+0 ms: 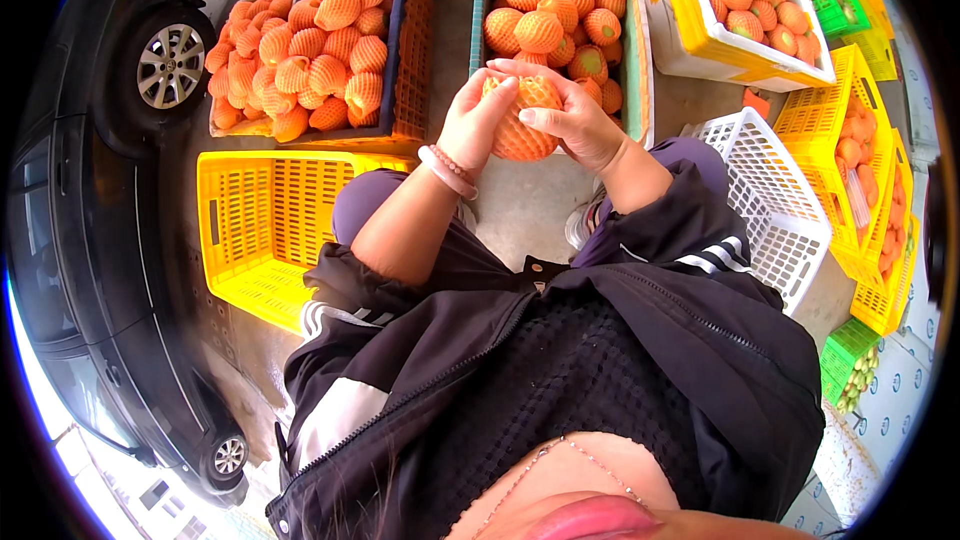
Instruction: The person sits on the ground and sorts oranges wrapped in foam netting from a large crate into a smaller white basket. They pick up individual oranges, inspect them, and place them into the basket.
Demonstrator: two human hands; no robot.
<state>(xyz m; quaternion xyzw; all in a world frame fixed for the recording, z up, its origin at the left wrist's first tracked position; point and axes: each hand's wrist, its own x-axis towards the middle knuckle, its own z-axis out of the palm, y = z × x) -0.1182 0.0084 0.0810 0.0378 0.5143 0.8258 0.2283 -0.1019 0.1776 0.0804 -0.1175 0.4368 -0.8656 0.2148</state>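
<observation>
Both my hands cup one round fruit (527, 136) wrapped in an orange foam net. My left hand (474, 114) presses its side, thumb on the upper front of the netting. Around the other side curls my right hand (581, 124), its thumb across the front. The fingers behind the fruit are partly hidden. Just beyond my hands stands a teal-lined crate (637, 37) of netted fruits (559, 11). A yellow plastic crate (262, 202) without fruit is beside my left knee, and a white plastic basket (776, 214) is beside my right.
Heaped netted fruits (300, 52) fill a dark-lined orange crate (409, 67) at the far left. At the far right are a white foam box (690, 52) with more fruit and stacked yellow crates (814, 142). A black car (97, 240) is parked along the left.
</observation>
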